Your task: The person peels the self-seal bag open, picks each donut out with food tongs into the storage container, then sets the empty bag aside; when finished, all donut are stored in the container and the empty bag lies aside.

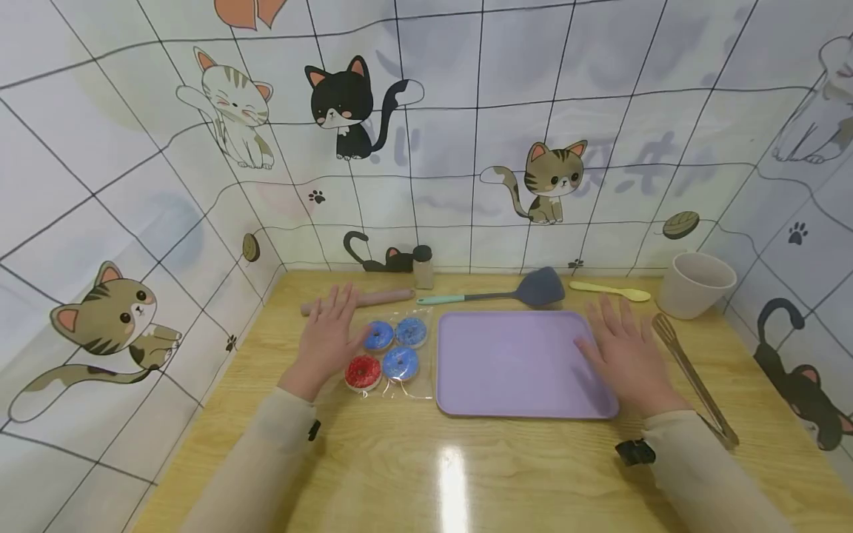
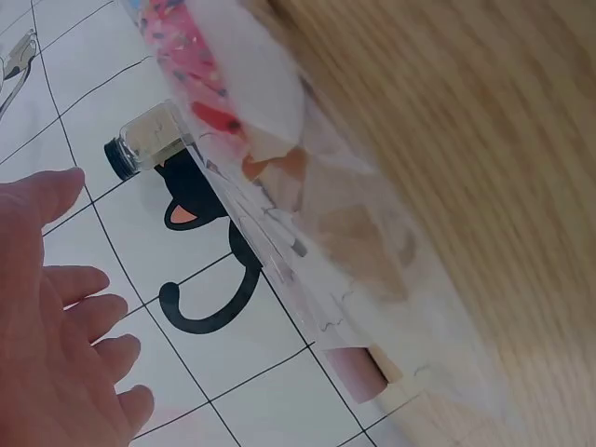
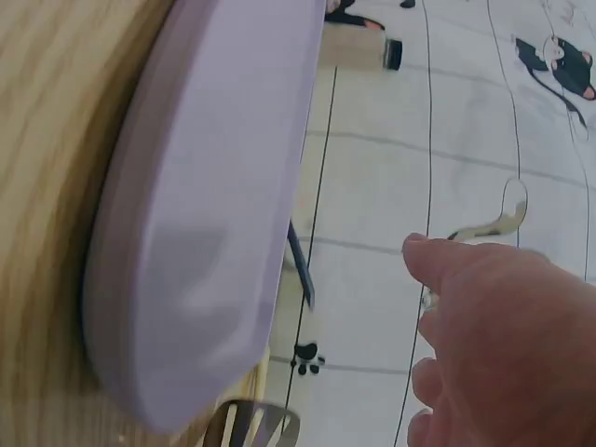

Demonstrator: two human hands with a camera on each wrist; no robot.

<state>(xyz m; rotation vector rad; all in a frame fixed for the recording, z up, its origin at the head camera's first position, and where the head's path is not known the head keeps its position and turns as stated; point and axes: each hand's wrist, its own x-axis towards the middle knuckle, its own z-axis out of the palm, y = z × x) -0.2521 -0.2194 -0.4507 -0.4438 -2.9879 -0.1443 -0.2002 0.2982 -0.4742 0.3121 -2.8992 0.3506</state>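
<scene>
My left hand (image 1: 324, 342) is held flat, fingers spread, at the left edge of a clear plastic bag (image 1: 421, 385) of toy donuts. Inside the bag are a red donut (image 1: 363, 373) and several blue donuts (image 1: 400, 364). On the other side, my right hand (image 1: 629, 363) is spread over the right edge of a lilac tray (image 1: 520, 363). Neither hand holds anything. The left wrist view shows the left hand (image 2: 65, 345) apart from the bag; in the right wrist view the right hand (image 3: 512, 345) stands clear of the tray.
Along the back lie a rolling pin (image 1: 386, 297), a shaker jar (image 1: 423, 270), a turner with a dark blade (image 1: 541, 287) and a yellow spoon (image 1: 609, 290). At the right stand a white cup (image 1: 696, 285) and metal tongs (image 1: 696, 379). Cat-patterned walls enclose the wooden table (image 1: 386, 466).
</scene>
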